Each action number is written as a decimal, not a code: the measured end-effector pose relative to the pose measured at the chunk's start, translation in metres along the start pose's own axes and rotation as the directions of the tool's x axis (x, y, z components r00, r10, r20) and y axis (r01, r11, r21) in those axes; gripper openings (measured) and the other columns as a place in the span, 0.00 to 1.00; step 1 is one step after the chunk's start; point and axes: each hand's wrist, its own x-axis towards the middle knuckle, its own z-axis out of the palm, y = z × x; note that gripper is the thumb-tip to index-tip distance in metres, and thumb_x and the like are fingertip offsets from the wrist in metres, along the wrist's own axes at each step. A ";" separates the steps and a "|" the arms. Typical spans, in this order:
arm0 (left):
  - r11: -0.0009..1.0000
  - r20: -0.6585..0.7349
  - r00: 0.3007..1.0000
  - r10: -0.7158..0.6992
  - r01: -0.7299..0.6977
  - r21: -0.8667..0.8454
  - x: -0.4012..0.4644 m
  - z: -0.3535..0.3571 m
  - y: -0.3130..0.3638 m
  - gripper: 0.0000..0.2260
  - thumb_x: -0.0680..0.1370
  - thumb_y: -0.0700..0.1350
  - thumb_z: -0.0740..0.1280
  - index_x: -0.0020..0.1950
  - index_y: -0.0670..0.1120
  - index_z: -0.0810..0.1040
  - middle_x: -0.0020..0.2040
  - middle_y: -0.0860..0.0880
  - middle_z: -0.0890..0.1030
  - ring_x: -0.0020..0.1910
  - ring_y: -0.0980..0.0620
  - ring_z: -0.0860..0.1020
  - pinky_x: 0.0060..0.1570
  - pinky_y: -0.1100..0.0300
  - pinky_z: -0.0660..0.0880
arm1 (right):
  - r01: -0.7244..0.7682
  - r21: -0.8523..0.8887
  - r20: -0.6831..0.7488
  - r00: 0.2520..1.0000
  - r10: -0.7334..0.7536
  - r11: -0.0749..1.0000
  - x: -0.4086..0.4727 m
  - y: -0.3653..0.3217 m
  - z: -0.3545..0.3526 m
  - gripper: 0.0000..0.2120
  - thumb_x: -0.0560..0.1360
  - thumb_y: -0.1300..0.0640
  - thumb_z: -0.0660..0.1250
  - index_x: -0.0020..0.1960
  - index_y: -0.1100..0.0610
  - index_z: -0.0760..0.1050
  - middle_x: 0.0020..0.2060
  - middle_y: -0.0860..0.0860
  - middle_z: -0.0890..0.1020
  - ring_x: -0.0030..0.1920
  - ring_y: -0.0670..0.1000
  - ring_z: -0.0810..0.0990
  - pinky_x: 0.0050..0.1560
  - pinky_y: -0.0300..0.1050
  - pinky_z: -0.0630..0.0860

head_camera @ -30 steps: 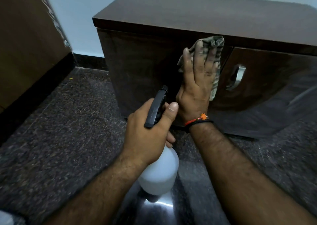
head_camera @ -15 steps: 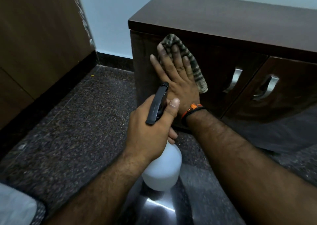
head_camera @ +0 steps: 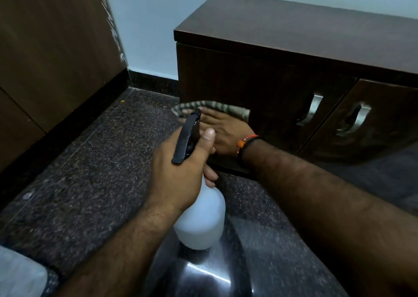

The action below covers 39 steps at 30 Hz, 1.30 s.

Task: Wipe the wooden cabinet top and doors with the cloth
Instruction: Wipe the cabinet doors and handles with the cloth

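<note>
A low dark wooden cabinet (head_camera: 294,36) stands against the wall, with two doors and metal handles (head_camera: 311,110). My right hand (head_camera: 226,133) presses a striped grey cloth (head_camera: 217,108) flat against the lower left part of the left door (head_camera: 248,88), near its bottom left corner. The fingers point left and are partly hidden by the spray head. My left hand (head_camera: 178,174) grips the neck of a white spray bottle (head_camera: 201,217) with a black trigger head (head_camera: 187,138), held in front of the cabinet.
Dark speckled stone floor (head_camera: 86,172) spreads in front of the cabinet. A brown wooden panel (head_camera: 49,47) with a black skirting runs along the left. The right door (head_camera: 373,120) has its own metal handle. Pale fabric shows at the bottom left corner.
My right hand slid the cloth from the middle of the left door to its upper left, then down to its lower left. The bottle hand stayed in place.
</note>
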 end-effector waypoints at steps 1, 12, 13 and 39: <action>1.000 0.006 1.000 0.001 -0.001 0.007 -0.001 0.003 0.000 0.15 0.80 0.55 0.67 0.48 0.43 0.81 0.29 0.43 0.83 0.25 0.42 0.82 0.31 0.50 0.82 | -0.008 0.003 0.013 1.000 0.008 1.000 -0.012 -0.003 0.005 0.24 0.79 0.51 0.55 0.70 0.59 0.75 0.71 0.54 0.74 0.73 0.55 0.70 0.78 0.52 0.55; 0.998 0.123 0.992 -0.025 0.033 -0.062 -0.018 0.061 0.007 0.15 0.75 0.58 0.67 0.48 0.47 0.80 0.40 0.45 0.85 0.26 0.43 0.82 0.28 0.47 0.82 | -0.456 -0.079 -0.136 0.886 0.444 0.887 -0.125 0.025 -0.049 0.30 0.80 0.61 0.58 0.81 0.55 0.56 0.80 0.51 0.59 0.80 0.54 0.54 0.80 0.53 0.52; 0.997 0.137 0.990 -0.022 0.031 -0.066 -0.019 0.069 0.009 0.15 0.75 0.58 0.67 0.48 0.46 0.80 0.40 0.44 0.85 0.26 0.42 0.82 0.28 0.46 0.82 | -0.498 -0.084 -0.161 0.862 0.481 0.863 -0.130 0.028 -0.057 0.30 0.80 0.61 0.58 0.81 0.55 0.56 0.80 0.51 0.59 0.80 0.54 0.55 0.80 0.54 0.52; 0.981 0.317 0.947 0.043 0.020 -0.192 -0.028 0.172 0.020 0.15 0.76 0.56 0.69 0.51 0.44 0.80 0.40 0.44 0.85 0.25 0.38 0.81 0.28 0.45 0.81 | -0.629 0.040 -0.371 0.712 0.596 0.777 -0.226 0.043 -0.083 0.14 0.83 0.66 0.61 0.67 0.65 0.76 0.72 0.56 0.73 0.74 0.63 0.68 0.71 0.59 0.70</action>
